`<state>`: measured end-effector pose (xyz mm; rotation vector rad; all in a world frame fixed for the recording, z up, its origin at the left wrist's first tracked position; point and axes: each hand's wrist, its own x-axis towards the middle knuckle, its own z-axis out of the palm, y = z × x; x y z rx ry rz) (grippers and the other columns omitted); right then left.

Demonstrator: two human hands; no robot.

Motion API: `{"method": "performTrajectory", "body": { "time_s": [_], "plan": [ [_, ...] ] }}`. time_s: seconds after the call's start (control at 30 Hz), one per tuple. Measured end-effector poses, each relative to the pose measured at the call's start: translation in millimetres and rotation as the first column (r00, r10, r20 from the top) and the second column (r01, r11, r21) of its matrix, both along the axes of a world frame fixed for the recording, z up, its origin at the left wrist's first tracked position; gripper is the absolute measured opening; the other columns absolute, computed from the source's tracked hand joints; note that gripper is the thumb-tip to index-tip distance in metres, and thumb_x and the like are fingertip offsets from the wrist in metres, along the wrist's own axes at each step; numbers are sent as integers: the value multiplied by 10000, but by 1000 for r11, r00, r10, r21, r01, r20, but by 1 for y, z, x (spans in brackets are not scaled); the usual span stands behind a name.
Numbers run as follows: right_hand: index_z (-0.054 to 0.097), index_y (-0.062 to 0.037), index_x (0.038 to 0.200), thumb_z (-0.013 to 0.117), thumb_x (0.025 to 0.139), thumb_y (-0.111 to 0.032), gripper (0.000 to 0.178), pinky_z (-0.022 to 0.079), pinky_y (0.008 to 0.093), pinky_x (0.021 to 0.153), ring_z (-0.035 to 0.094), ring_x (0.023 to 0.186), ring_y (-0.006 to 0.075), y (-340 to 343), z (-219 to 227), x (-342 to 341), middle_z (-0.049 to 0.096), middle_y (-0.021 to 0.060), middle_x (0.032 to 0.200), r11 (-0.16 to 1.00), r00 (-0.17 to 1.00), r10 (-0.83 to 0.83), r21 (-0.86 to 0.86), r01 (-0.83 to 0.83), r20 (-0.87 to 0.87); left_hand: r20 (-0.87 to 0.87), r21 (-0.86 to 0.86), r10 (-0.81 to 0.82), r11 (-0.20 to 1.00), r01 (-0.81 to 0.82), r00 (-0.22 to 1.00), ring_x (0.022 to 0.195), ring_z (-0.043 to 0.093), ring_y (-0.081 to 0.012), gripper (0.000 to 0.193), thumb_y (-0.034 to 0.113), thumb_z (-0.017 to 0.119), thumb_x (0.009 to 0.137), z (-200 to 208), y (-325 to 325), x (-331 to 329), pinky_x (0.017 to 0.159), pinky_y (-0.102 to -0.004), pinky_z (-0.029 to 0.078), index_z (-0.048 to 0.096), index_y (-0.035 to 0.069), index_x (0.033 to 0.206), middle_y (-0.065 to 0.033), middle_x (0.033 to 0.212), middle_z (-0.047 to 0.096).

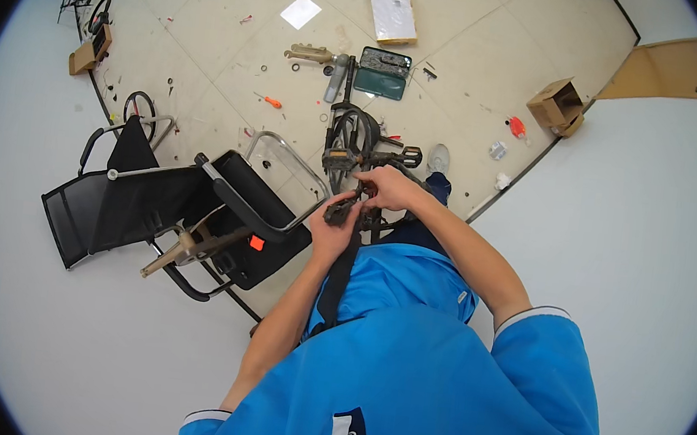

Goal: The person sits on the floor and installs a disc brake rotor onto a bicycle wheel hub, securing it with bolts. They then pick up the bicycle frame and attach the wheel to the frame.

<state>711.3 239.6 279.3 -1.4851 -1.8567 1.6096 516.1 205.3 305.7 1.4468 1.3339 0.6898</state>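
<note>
In front of my body stands a dark, dirty bicycle-like assembly (356, 129) with tubes, cables and two pedals, one pedal (410, 157) at the right and a brownish one (340, 160) at the left. At its near end, my left hand (331, 234) is closed round a dark, lumpy part (339, 211) whose kind I cannot make out. Thumb and fingers of my right hand (392, 190) pinch together just beside it; whatever lies between them is hidden. A black strap (336, 288) runs from near the hands down over my blue clothing.
Left of me stands a black folding chair (138, 200) with metal tubes. Ahead on the tiled floor lie an open green toolbox (380, 82), an orange-handled screwdriver (271, 102), a white-topped box (393, 14) and scattered small parts. An open cardboard box (557, 106) sits by the right wall.
</note>
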Motion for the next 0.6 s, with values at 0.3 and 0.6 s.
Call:
{"method": "performTrajectory", "body": {
  "time_s": [0.3,0.6],
  "plan": [
    [579,37,1029,540,939,-193,250,592,336,619,688,676,258,-34,-44,-24,683,169,835,547,621,-758,-715,437,-201,-3,-30,28,999,-28,1000,869,645,-101,269,93,744,866,2,-5,-7,810,-258,508,682,-31,1097,-84,957,711],
    [498,-15,901,404,1026,-251,284,492,302,508,576,546,164,-46,-52,-46,568,71,695,673,647,-709,-539,505,-279,21,-94,70,993,-68,997,833,639,-89,268,82,746,860,7,-5,-1,776,-247,511,685,-21,1099,-67,921,710]
  ]
}}
